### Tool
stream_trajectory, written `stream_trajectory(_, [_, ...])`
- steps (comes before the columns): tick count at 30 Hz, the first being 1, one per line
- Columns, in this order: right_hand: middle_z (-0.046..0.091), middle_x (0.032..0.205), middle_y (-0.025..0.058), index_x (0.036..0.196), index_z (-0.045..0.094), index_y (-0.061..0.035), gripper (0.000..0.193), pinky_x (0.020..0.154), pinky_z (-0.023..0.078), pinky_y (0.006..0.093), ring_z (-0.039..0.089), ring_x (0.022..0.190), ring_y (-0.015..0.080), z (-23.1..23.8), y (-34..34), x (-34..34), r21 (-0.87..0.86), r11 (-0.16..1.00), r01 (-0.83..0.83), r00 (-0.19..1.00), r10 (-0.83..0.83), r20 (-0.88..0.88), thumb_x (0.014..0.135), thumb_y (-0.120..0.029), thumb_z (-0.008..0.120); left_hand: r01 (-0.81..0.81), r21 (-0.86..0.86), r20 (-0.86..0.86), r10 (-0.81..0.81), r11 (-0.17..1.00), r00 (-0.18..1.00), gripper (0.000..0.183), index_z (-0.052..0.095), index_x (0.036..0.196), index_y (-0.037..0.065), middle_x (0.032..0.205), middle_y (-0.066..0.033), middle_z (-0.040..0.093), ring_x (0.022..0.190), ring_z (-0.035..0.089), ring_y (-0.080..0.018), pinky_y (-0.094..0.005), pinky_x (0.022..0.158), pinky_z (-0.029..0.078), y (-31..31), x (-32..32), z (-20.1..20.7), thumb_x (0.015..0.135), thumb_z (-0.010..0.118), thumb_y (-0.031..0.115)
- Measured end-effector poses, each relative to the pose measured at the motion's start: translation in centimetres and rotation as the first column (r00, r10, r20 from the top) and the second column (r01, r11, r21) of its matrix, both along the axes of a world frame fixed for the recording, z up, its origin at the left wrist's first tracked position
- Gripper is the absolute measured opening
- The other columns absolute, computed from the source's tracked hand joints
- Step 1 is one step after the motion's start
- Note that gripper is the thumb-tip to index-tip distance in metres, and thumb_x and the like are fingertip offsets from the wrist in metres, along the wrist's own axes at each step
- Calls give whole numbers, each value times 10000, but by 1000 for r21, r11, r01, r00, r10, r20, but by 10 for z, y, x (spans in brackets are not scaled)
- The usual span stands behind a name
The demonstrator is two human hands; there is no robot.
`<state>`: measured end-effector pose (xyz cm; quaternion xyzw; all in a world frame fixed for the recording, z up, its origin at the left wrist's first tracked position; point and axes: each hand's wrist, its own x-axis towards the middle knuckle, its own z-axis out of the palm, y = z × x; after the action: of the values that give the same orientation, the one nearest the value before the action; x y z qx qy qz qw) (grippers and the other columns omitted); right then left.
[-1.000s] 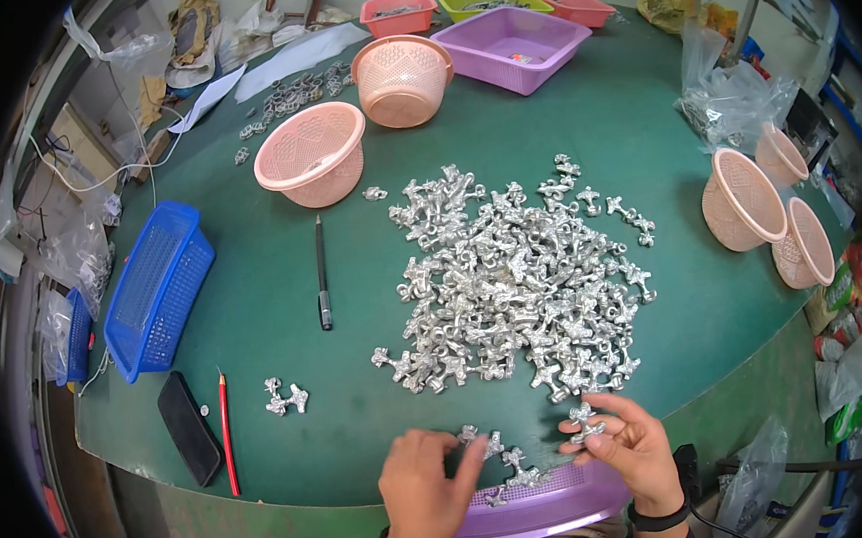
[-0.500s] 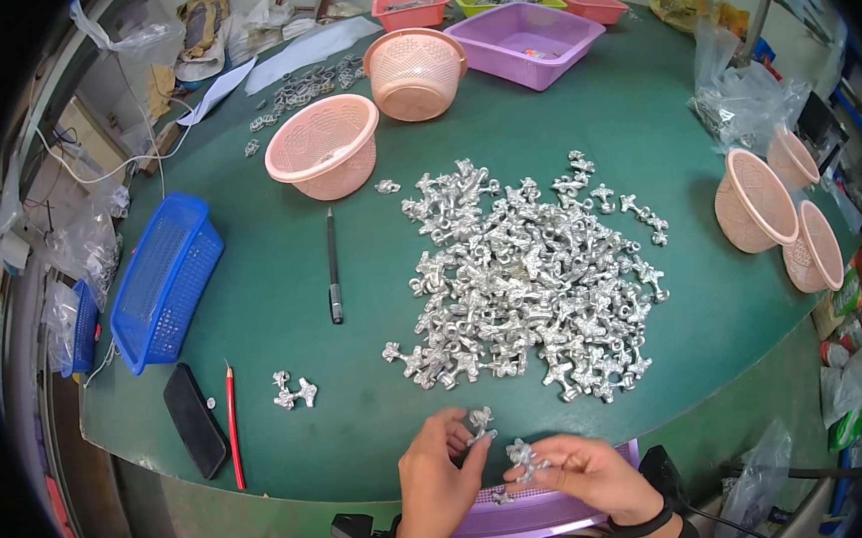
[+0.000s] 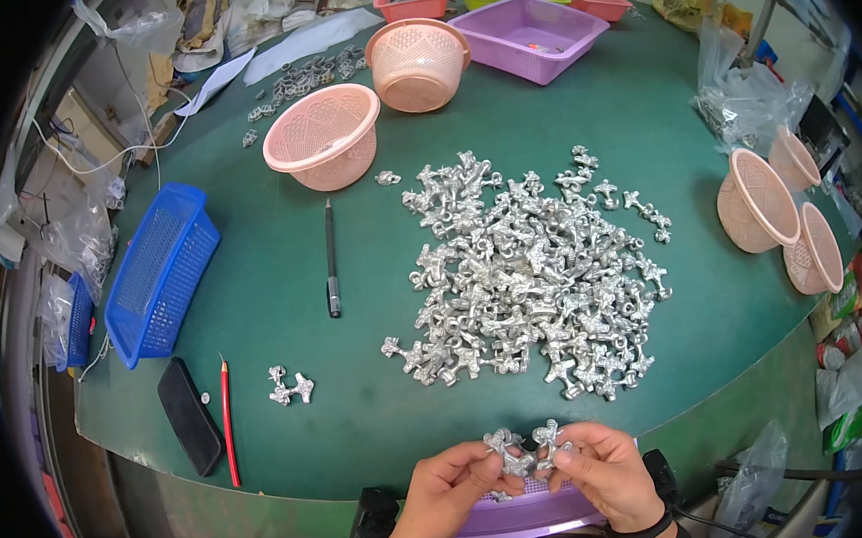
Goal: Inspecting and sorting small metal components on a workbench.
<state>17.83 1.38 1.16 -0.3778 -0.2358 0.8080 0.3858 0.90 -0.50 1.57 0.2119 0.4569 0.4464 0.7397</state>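
Between the fingers of my left hand (image 3: 453, 487) is a small silvery metal casting (image 3: 507, 451), knobbed and branching. My right hand (image 3: 608, 467) pinches another such metal casting (image 3: 549, 443) close beside it; whether the two pieces are joined I cannot tell. Both hands are at the table's near edge, above a purple basket (image 3: 528, 518) that my hands and arms partly cover. Beyond them lies a broad heap of similar metal castings (image 3: 541, 271). A few more castings (image 3: 289, 387) lie apart on the left.
On the left are a black phone (image 3: 190, 416), a red pencil (image 3: 229, 423), a black pen (image 3: 332, 261) and a blue basket (image 3: 162, 278). Pink baskets (image 3: 322, 142) and a purple tray (image 3: 530, 37) stand at the back. More pink baskets (image 3: 754, 201) lean at the right edge.
My hands have come together, bringing the two castings side by side. The left hand has turned and shifted slightly right and down. The whole view has tilted a little.
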Motion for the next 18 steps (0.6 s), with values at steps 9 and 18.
stream_trajectory(9, [530, 909, 88, 1005, 465, 36, 242, 702, 418, 223, 517, 790, 120, -1, -1, 0, 44, 998, -36, 998, 33, 58, 776, -40, 472, 95, 39, -74, -92, 995, 993, 189, 490, 885, -101, 845, -144, 540, 731, 556, -192, -280, 675, 453, 0, -2, 4, 805, 407, 48])
stream_trajectory(18, [497, 972, 97, 1023, 454, 46, 243, 763, 409, 239, 493, 862, 134, 0, -3, 8, 130, 990, -63, 995, 52, 90, 798, -43, 428, 27, 177, -84, -12, 984, 996, 214, 477, 923, -92, 940, -162, 494, 775, 552, -218, -298, 713, 459, -5, 2, 5, 709, 480, -98])
